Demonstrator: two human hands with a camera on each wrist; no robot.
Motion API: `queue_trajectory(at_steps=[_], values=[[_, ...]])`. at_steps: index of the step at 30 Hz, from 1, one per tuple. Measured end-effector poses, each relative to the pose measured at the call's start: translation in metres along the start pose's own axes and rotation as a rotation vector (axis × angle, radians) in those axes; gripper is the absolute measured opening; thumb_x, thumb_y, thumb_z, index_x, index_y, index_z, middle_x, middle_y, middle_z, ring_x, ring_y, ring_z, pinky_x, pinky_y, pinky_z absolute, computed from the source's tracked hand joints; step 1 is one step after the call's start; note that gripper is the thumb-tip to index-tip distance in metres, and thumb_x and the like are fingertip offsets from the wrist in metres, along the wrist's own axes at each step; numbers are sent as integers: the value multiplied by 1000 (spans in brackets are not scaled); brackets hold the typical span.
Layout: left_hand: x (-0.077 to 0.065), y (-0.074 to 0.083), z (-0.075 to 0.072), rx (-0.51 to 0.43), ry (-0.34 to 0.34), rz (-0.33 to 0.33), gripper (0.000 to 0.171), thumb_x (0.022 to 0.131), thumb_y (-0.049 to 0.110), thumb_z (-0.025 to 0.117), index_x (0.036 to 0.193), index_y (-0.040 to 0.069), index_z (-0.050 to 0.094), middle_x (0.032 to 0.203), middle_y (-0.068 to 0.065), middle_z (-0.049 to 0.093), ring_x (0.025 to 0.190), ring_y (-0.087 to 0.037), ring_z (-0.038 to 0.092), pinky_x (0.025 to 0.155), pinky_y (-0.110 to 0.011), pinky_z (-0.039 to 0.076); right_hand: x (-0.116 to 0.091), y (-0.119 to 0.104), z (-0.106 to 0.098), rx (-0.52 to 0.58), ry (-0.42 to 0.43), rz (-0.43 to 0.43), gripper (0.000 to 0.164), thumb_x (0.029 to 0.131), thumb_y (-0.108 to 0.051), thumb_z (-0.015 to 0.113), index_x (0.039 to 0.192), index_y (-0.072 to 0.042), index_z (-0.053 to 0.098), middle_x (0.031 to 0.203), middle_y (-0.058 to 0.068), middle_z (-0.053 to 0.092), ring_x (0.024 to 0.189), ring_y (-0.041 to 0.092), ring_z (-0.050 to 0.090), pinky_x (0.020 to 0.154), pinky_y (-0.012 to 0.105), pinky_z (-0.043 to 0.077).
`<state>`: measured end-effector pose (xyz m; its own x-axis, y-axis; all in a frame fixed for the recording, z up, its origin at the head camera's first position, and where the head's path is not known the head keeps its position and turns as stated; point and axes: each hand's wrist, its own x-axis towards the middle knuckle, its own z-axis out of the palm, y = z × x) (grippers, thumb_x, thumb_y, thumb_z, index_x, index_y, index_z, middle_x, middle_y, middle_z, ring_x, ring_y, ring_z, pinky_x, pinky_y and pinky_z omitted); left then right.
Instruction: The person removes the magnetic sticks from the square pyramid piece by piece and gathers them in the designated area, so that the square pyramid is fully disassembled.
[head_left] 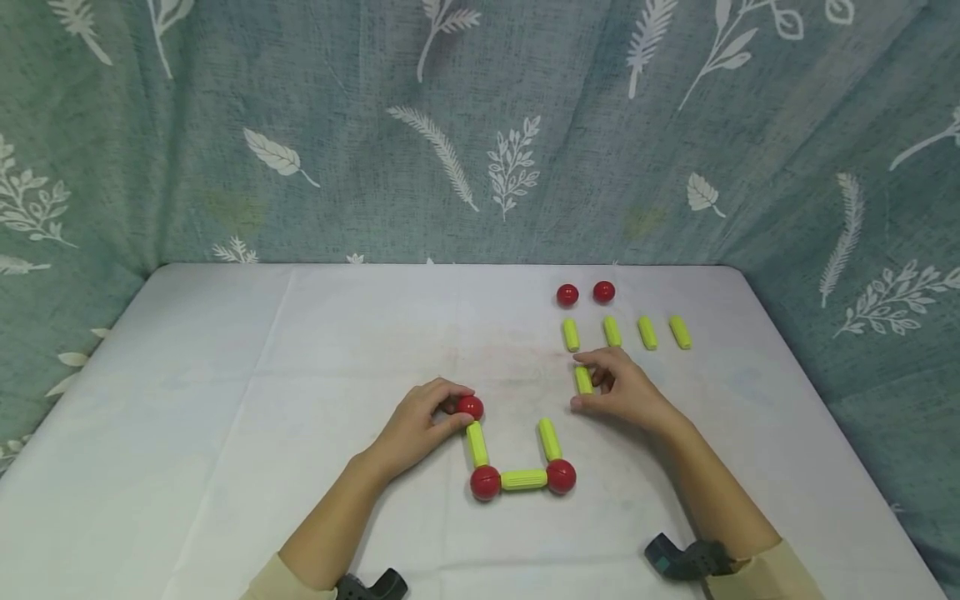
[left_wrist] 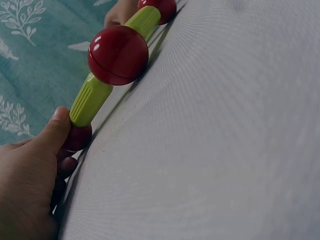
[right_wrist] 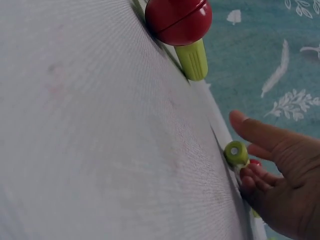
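My left hand [head_left: 416, 425] pinches a red ball [head_left: 471, 407] between thumb and fingers. That ball touches a yellow-green ridged rod [head_left: 477, 444], which meets a larger-looking red ball [head_left: 485, 482]. From there another rod [head_left: 523, 479] runs right to a red ball [head_left: 561, 476], and a third rod [head_left: 550, 439] points away from it. My right hand [head_left: 622, 387] is about a loose green rod [head_left: 583, 380], thumb and index finger spread. In the right wrist view, the thumb [right_wrist: 250, 126] stands apart from the rod's round end [right_wrist: 235, 152]; other fingertips are close against it.
Two red balls [head_left: 567, 295] [head_left: 603, 292] lie near the far edge at right. Several yellow-green rods [head_left: 647, 333] lie in a row in front of them. A white cloth [head_left: 187, 433] covers the table, and a leaf-patterned curtain [head_left: 337, 125] hangs behind.
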<state>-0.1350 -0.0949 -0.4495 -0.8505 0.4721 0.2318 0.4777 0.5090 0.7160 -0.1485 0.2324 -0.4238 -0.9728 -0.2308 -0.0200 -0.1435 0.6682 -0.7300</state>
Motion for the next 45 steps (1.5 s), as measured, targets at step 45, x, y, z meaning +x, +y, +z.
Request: queue_trajectory(at_steps=[45], values=[[-1, 2, 1, 20, -1, 0, 34, 84, 29, 72, 114, 18, 62, 100, 11, 61, 89, -7, 54, 83, -33, 43, -30, -45, 31, 155, -317, 146, 49, 75, -23, 80, 114, -6, 56, 68, 0, 60, 60, 13, 53, 58, 26, 45]])
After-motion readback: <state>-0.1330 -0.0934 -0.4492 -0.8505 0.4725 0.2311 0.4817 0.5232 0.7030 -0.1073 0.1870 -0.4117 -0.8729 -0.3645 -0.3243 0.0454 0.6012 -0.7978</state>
